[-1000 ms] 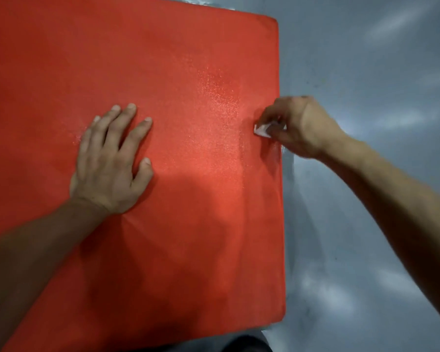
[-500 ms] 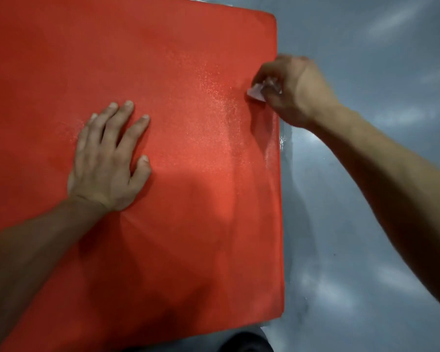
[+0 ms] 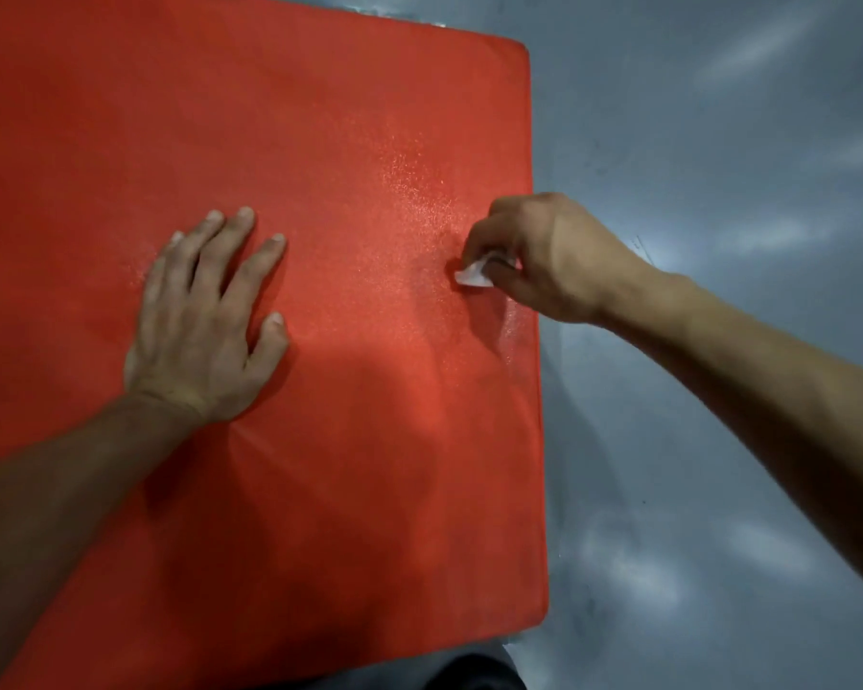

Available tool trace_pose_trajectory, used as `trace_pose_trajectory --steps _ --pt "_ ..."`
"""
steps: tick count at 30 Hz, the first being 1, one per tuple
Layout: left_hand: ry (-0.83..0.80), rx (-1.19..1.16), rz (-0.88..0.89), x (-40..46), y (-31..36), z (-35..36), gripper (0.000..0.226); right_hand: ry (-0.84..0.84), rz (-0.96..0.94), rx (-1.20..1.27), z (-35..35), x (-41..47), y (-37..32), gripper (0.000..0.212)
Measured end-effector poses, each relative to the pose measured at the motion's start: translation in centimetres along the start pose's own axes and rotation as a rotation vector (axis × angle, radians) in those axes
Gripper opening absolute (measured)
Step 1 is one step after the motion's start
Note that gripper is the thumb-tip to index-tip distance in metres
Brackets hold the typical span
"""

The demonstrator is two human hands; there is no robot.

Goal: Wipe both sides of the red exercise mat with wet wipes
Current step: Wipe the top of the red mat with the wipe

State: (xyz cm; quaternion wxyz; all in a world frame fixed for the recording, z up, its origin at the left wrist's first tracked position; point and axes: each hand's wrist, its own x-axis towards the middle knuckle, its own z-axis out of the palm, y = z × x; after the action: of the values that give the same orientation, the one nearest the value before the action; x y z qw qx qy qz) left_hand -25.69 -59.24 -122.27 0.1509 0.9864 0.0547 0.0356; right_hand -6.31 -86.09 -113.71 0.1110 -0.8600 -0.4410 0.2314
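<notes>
The right hand (image 3: 544, 261) is pinching a small crumpled white wet wipe (image 3: 472, 276) near the flat red padded exercise mat (image 3: 320, 141)'s right edge; the left hand (image 3: 205, 321), fingers spread flat, is steadying the mat. Overlapping, firmly pressed strokes would serve best.

Grainy red mat (image 3: 320, 141) (glossy grey floor (image 3: 718, 141))
</notes>
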Motion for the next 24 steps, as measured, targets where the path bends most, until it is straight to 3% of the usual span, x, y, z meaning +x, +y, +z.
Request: trace_pose_trajectory --steps 2,5,9,11,14,16,19,24 --pt "0.001 -0.004 -0.003 0.1 0.1 0.0 0.070 -0.053 0.002 -0.004 1.4 -0.3 -0.7 0.030" --pt "0.004 0.000 0.000 0.3 0.1 0.1 0.070 -0.157 0.003 0.179 4.4 -5.1 -2.7 0.024" --pt "0.008 0.012 0.012 0.2 0.0 0.0 0.069 -0.440 0.025 0.307 6.5 -11.9 -5.9 0.027" --pt "0.006 0.011 0.006 0.2 0.1 0.0 0.069 -0.352 -0.011 0.282 5.2 -11.0 -5.1 0.025" --pt "-0.001 0.018 0.005 0.0 0.3 0.0 0.069 -0.031 0.034 0.138 2.7 -7.0 -2.6 0.022" --pt "0.008 0.013 -0.002 0.1 0.1 0.0 0.069 0.024 0.090 0.072 2.8 -5.0 -1.6 0.024" --pt "0.012 0.010 0.006 0.1 0.2 0.1 0.069 -0.027 0.061 0.150 5.3 -7.3 -3.2 0.022" --pt "0.004 0.016 0.007 0.2 0.1 0.0 0.069 -0.385 0.017 0.344 7.6 -14.4 -7.4 0.023"
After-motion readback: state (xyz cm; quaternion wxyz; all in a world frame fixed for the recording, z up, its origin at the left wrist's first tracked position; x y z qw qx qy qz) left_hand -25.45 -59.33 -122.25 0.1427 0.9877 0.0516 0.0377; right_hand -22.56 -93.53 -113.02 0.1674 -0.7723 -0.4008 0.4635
